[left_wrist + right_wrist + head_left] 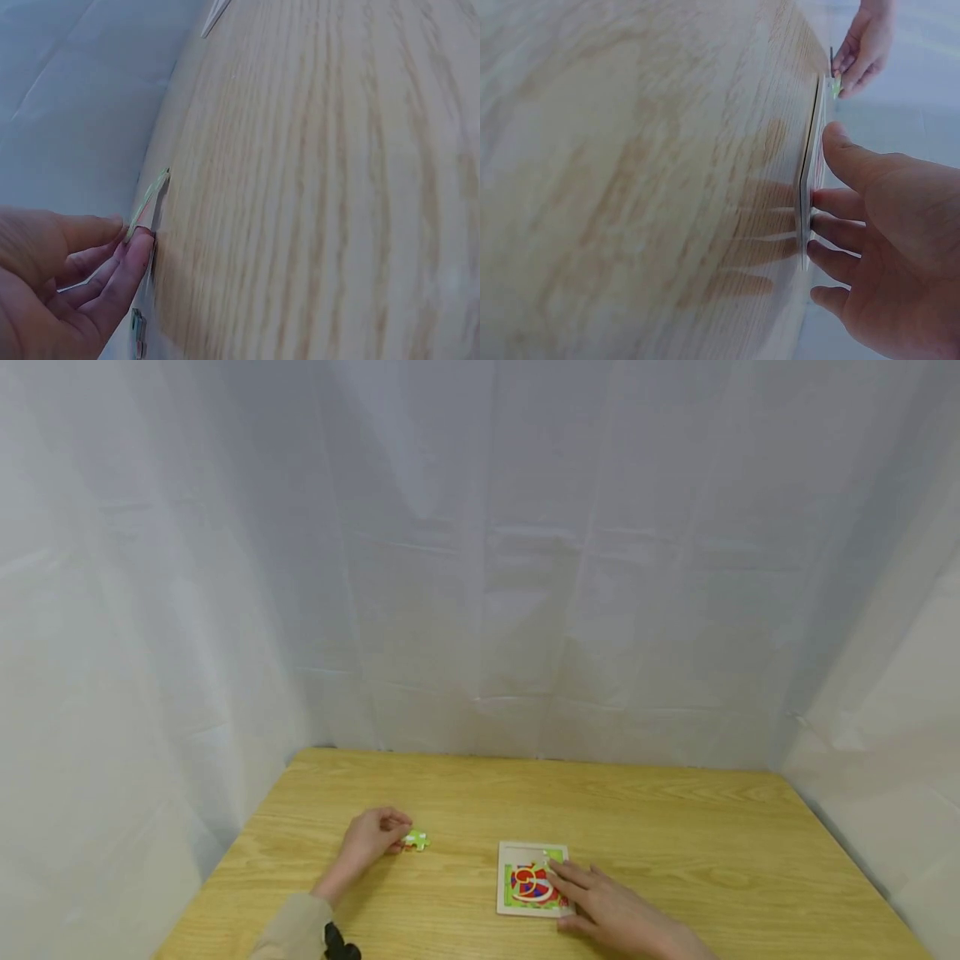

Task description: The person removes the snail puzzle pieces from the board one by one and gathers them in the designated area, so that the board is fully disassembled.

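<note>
My left hand (369, 839), toward the table's left side, pinches a green jigsaw piece (417, 839) between thumb and fingers. The left wrist view shows that puzzle piece (154, 196) tilted, one edge close to the wood. To the right lies a square puzzle board (534, 912) with a pale frame and a partly filled red, blue and green picture. My right hand (611, 910) lies over the board's right edge, fingers spread and fairly straight. In the right wrist view its fingertips touch or nearly touch the board (808, 161); nothing is gripped there.
Below the left fingers, the left wrist view holds a small stack of thin pieces (138, 330), partly hidden. The wooden table (675, 835) is bordered by a pale plastic curtain (525, 610) at the back and both sides.
</note>
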`<state>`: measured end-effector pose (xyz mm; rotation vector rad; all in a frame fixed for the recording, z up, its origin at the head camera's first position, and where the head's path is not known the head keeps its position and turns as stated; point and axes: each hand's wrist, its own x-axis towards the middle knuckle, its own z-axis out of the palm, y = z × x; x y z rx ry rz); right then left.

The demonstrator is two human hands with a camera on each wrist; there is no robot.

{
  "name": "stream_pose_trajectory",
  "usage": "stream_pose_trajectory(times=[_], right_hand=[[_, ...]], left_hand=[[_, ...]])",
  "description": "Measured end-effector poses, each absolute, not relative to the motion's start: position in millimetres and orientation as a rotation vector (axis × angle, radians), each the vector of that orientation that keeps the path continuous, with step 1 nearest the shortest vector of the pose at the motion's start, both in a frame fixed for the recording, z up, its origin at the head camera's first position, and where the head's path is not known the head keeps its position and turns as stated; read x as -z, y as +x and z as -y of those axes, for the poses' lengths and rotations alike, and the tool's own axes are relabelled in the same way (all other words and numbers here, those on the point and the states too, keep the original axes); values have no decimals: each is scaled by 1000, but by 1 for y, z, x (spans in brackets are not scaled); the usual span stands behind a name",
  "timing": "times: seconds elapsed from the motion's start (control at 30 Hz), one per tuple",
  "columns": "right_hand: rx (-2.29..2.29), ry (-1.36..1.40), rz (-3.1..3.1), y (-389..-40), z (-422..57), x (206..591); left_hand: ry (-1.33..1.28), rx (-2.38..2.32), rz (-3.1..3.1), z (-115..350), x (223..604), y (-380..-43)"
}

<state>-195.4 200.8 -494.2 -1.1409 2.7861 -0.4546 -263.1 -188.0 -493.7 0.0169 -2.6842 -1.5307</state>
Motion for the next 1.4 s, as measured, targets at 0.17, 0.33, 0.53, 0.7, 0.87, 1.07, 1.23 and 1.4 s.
stream_pose_trajectory(times=[0.17,0.33,0.53,0.7,0.87,1.07,1.23,1.4], right_hand=[[453,-1133,-2783,-195,-201,494],[464,-1136,-2783,-195,-201,493],[460,-1129,-2780,-195,-201,493],[459,-1137,-2790,-195,-201,493],[457,-1135,-2796,-196,-202,495],[484,-1135,-2782,-197,-203,496],[504,-1126,-2775,-197,-204,496],[508,-1160,-2798,-196,-204,496]], left_hand=[[-61,1349,2740,189,493,-260],[-118,1149,2763,188,493,-260],[-118,1095,2772,187,493,-260],[-126,1076,2780,185,494,-259],[-148,1058,2771,184,496,-260],[-156,1058,2704,184,494,-264],[-172,1231,2680,182,488,-268],[-218,1408,2631,174,486,-267]])
